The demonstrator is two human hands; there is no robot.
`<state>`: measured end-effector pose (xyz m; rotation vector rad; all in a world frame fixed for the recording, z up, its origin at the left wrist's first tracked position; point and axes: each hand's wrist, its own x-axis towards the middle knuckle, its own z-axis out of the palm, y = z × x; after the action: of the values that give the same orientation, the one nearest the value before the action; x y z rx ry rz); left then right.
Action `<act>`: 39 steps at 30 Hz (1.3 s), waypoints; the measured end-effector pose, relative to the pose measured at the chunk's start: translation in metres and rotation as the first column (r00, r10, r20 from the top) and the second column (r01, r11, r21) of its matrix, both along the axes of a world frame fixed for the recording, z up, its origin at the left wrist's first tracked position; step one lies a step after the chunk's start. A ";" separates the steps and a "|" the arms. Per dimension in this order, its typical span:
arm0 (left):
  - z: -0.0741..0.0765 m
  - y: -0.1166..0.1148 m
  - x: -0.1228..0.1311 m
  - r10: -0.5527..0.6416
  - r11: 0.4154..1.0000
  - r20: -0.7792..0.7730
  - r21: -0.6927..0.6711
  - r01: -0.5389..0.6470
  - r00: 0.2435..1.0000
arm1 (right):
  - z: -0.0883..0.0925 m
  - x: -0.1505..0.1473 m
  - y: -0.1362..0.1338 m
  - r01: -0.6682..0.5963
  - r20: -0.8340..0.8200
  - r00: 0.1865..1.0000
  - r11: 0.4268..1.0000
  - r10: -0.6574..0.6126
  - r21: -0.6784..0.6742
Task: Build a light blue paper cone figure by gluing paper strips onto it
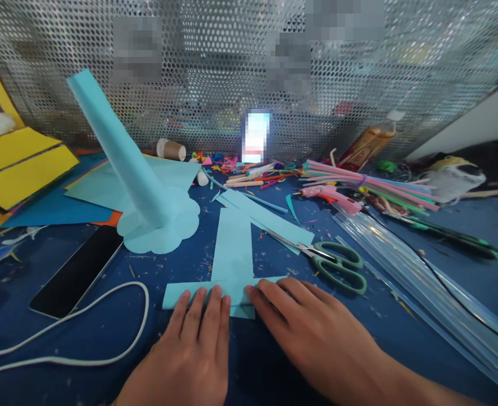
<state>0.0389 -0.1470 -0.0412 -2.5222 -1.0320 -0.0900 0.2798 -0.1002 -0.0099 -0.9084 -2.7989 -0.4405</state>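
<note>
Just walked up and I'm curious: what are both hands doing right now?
Left hand: open, fingers laid on the crosswise light-blue strip.
Right hand: open, fingertips on the same strip, nearer its right end.

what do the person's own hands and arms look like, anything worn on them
The left hand and right hand show no gloves or rings. No sleeve or watch shows on the right forearm; the left forearm is largely out of frame.
</note>
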 end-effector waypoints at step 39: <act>0.026 0.007 -0.071 -0.053 0.994 0.103 0.103 0.042 0.993 | 0.016 0.067 -0.005 0.051 0.131 0.990 0.999 -0.051 -0.002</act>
<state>-0.0319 -0.1404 -0.0152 -2.4731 -0.9820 -0.2856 0.3468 -0.1051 0.0059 -0.9884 -2.9008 -0.5188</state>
